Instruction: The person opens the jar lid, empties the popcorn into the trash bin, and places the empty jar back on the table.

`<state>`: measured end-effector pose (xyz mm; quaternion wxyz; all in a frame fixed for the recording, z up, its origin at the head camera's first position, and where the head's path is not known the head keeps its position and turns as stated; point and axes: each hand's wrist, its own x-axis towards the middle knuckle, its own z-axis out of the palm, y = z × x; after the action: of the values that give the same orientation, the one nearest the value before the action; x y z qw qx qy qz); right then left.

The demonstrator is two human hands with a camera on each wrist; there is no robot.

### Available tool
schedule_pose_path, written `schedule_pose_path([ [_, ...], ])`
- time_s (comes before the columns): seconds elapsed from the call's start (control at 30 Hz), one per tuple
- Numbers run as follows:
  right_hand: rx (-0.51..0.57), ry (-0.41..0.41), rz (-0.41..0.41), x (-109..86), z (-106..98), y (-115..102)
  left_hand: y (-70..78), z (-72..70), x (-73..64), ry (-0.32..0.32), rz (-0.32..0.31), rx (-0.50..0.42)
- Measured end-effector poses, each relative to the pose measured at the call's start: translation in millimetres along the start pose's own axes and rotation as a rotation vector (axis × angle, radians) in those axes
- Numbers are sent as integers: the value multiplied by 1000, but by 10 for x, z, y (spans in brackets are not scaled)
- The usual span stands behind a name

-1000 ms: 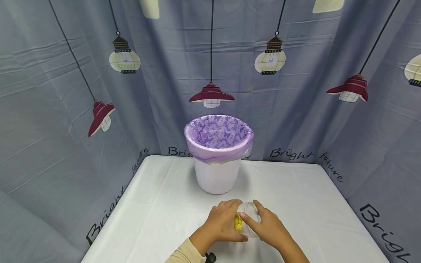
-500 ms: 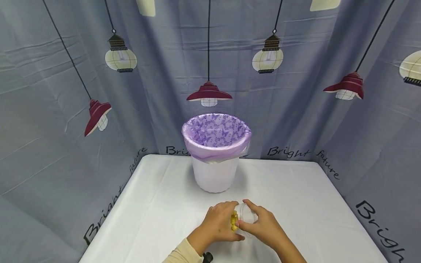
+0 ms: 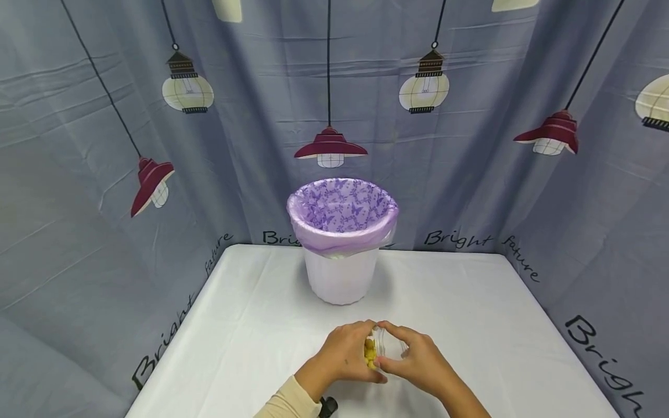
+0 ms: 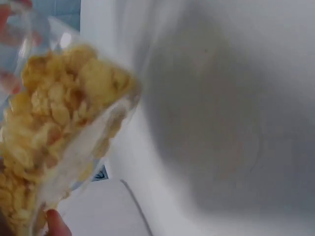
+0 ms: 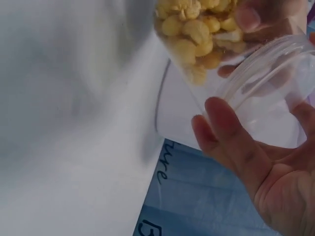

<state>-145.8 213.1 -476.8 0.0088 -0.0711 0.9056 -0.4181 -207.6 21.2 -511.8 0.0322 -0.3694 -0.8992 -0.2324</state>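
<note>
A clear plastic jar (image 3: 380, 342), tipped onto its side, is held between both hands low in the head view. Yellow puffed pieces (image 3: 370, 352) fill its left part; the left wrist view shows them close up through the jar (image 4: 74, 142). My left hand (image 3: 346, 354) grips the filled body from the left. From the right, my right hand (image 3: 422, 361) holds the ribbed, transparent end (image 5: 261, 69) between thumb and fingers. That end looks like a clear lid; whether it is still fixed on the jar cannot be told.
A white bin (image 3: 342, 276) with a purple patterned liner (image 3: 342, 239) stands behind the hands on the white-covered table (image 3: 251, 313). Grey-blue curtains (image 3: 261, 116) printed with lamps surround the table. A small black object (image 3: 328, 405) shows by the left wrist.
My right hand has turned about the jar's clear end, its thumb and fingers shifting slightly left. My left hand keeps its grip. The head view has drifted a little.
</note>
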Motion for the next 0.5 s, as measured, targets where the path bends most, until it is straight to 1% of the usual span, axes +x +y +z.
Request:
schedule_pose_path([
  [0.17, 72, -62, -34, -21, -2, 56, -13, -44, 14, -63, -19, 3],
  [0.27, 76, -88, -44, -33, -8, 76, -24, -55, 13, -92, -36, -10],
  [0.37, 23, -65, -66, -33, -22, 66, -19, -65, -1, -77, -57, -6],
  [0.43, -15, -40, -49, -15, -49, 41, -8, -70, 2, -55, -65, 10],
  [0.5, -48, -23, -7, -4, -81, 13, 13, -61, 1, -39, -74, 22],
])
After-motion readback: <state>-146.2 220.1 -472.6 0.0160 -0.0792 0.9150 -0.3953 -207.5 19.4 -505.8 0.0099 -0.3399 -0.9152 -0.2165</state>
